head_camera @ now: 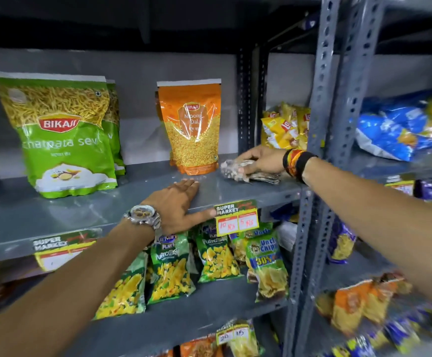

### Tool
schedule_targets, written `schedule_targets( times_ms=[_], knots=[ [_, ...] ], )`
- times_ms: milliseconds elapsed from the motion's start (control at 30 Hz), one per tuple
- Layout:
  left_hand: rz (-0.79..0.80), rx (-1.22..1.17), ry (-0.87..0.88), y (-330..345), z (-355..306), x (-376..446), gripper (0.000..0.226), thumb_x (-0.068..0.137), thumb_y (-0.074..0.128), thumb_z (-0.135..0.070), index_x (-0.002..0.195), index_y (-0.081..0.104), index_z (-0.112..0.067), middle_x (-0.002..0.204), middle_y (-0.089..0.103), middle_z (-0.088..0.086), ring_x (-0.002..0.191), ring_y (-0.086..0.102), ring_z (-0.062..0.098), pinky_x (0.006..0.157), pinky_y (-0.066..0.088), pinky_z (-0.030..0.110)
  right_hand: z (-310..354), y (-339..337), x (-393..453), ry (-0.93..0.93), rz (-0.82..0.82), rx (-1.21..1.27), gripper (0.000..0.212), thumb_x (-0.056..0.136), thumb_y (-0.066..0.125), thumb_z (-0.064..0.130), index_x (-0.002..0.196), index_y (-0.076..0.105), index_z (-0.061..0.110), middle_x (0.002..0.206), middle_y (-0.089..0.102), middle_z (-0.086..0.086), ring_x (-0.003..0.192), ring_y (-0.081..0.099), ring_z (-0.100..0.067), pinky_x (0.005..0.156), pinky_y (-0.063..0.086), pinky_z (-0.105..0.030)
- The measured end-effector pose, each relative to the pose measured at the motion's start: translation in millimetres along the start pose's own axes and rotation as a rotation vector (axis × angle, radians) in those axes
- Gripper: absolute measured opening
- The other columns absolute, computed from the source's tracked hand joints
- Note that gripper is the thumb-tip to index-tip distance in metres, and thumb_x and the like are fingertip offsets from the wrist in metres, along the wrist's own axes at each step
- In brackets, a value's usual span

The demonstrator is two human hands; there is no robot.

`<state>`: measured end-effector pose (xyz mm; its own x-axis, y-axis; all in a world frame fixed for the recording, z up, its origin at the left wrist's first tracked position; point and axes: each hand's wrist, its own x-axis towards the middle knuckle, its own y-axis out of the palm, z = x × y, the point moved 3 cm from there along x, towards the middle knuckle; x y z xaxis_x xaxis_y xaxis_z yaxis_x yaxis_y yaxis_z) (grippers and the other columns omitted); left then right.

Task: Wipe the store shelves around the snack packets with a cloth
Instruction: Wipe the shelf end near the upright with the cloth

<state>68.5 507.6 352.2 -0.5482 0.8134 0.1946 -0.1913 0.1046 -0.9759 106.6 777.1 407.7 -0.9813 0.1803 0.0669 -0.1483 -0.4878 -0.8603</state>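
A grey metal shelf (55,215) runs across the middle of the head view. A green sev packet (62,140) stands on it at the left and an orange moong dal packet (193,130) stands near the middle. My right hand (261,159) presses a crumpled grey cloth (235,171) onto the shelf just right of the orange packet. My left hand (178,204), with a wristwatch, lies flat on the shelf's front edge with fingers spread and the thumb over the lip, holding nothing.
Slotted grey uprights (320,124) divide the racks at the right. Yellow chip packets (284,127) sit behind my right hand. Price tags (236,217) hang on the shelf lip. Green snack packets (171,269) fill the shelf below; blue and orange packets fill the right rack.
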Motion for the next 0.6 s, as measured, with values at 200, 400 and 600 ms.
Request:
schedule_targets(
  times_ms=[200,400,600],
  knots=[
    [-0.015,0.066,-0.075,-5.9,49.3,-29.7,0.123,0.067,0.007,-0.101,0.161,0.014,-0.022,0.169,0.017,0.0,0.152,0.025,0.019,0.122,0.028,0.042,-13.4,-20.9,-5.5,0.14,-0.379,0.19,0.034,0.077,0.075,0.021,0.106,0.072,0.004,0.106,0.069,-0.008,0.105,0.064,-0.025,0.088,0.05,-0.032],
    [-0.005,0.077,-0.126,6.7,78.6,-52.9,0.126,0.065,0.003,-0.101,0.161,0.015,-0.02,0.168,0.019,0.0,0.15,0.029,0.019,0.122,0.026,0.039,-28.7,2.2,-5.8,0.337,-0.431,-0.119,0.041,0.092,0.056,0.032,0.127,0.059,0.012,0.133,0.058,-0.017,0.121,0.055,-0.039,0.1,0.046,-0.042],
    [-0.035,0.074,-0.094,6.8,75.0,-51.6,0.121,0.069,0.012,-0.096,0.16,0.02,-0.017,0.167,0.024,0.004,0.149,0.032,0.021,0.12,0.027,0.038,-1.0,35.2,-30.4,0.164,-0.352,-0.101,0.032,0.085,0.059,0.045,0.111,0.068,0.028,0.115,0.071,-0.002,0.102,0.065,-0.025,0.089,0.054,-0.039]
  ],
)
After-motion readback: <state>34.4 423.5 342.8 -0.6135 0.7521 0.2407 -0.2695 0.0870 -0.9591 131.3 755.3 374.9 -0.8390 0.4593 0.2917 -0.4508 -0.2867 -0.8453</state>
